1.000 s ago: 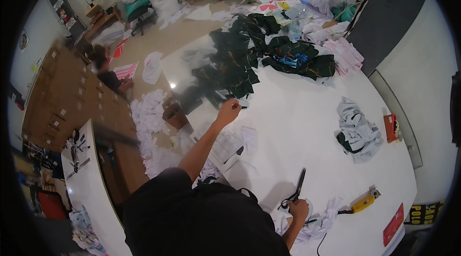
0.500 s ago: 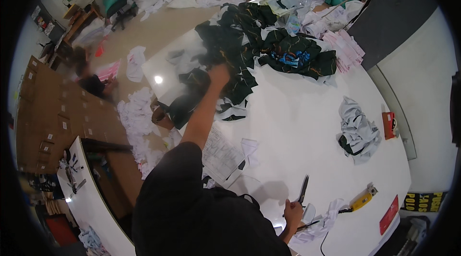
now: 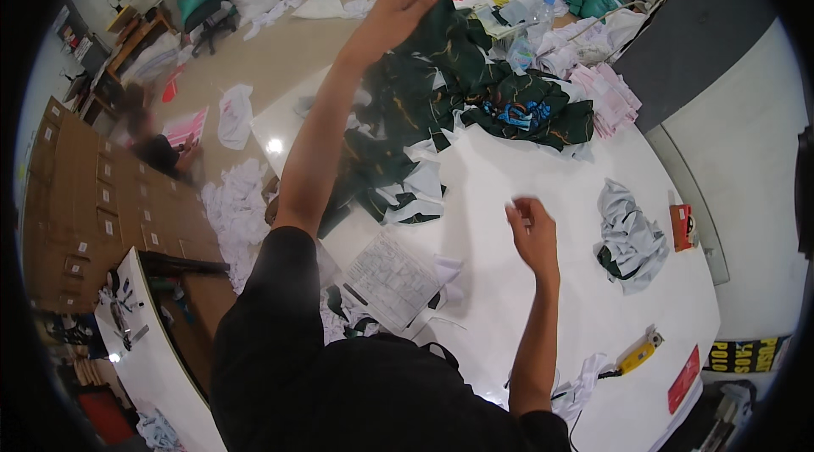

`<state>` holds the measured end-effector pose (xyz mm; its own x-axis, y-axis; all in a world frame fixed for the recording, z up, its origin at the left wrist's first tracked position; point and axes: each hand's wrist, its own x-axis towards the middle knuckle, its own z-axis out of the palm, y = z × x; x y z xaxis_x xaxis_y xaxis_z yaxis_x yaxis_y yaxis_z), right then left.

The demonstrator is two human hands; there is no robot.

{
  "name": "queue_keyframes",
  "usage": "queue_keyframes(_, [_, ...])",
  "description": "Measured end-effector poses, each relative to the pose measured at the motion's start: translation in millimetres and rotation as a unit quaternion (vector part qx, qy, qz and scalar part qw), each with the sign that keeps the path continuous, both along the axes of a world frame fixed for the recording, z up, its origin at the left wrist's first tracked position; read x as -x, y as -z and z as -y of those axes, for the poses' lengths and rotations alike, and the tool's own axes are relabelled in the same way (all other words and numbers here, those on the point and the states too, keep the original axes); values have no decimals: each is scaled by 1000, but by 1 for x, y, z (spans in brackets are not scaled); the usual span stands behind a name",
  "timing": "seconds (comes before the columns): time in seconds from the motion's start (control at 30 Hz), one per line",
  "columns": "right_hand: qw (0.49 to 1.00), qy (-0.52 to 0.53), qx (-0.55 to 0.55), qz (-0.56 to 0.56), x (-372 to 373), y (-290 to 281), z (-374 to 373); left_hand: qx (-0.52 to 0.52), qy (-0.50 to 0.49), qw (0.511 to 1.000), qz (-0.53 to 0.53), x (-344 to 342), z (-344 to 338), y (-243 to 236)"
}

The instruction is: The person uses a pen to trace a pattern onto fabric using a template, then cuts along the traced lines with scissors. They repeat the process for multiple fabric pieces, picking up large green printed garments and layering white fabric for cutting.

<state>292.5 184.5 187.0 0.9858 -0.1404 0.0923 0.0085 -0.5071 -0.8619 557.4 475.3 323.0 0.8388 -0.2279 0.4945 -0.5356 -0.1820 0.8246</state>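
My left hand (image 3: pixel 392 26) is raised at the far side of the table, pinching the edge of a dark green fabric piece (image 3: pixel 448 32) with gold streaks. That piece hangs down onto a heap of similar dark green pieces (image 3: pixel 394 104), some showing pale undersides. My right hand (image 3: pixel 536 236) is held over the white table (image 3: pixel 500 299), its fingers loosely curled and apart with nothing visible in them. To the right of the heap lies a dark green bundle with a blue print (image 3: pixel 521 113). A written sheet of paper (image 3: pixel 392 282) rests near my body.
At right are a pale grey fabric pile (image 3: pixel 632 231), a red tape dispenser (image 3: pixel 681 227), a yellow corded tool (image 3: pixel 638 357) and a red flat item (image 3: pixel 685 380). Pink-white fabric (image 3: pixel 606 94) and a plastic bottle (image 3: pixel 540 15) stand farther back. A person (image 3: pixel 157 147) sits at left.
My left hand has moved up and away, lifting a dark green piece by its edge. My right hand has let go of the scissors and moved forward over the table.
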Motion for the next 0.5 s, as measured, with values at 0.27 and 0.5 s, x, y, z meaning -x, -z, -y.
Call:
queue_keyframes(0.27, [996, -69, 35, -48, 5, 66, -53, -570, -7, 811, -131, -25, -53, 218])
queue_keyframes(0.5, [970, -22, -26, -241, 199, 187, -1, -347, -314, 867, -172, -31, -6, 321])
